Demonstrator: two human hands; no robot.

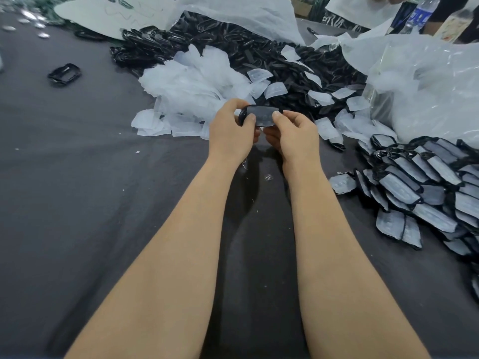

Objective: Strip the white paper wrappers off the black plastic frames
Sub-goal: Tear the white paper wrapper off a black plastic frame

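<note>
Between both hands, above the dark cloth-covered table, I hold one black plastic frame (261, 115) with its white paper wrapper still across its face. My left hand (232, 128) grips its left end, thumb on the front. My right hand (294, 132) pinches its right end with thumb and fingers. A stack of wrapped frames (425, 187) lies at the right. Behind my hands spreads a heap of stripped white wrappers (191, 84), and beyond that a big pile of bare black frames (233, 45).
A single black frame (64, 73) lies alone at the far left. Clear plastic bags (420, 81) bulge at the right and back. A water bottle (421, 15) stands at the far right corner. Dark cloth (90, 203) covers the table.
</note>
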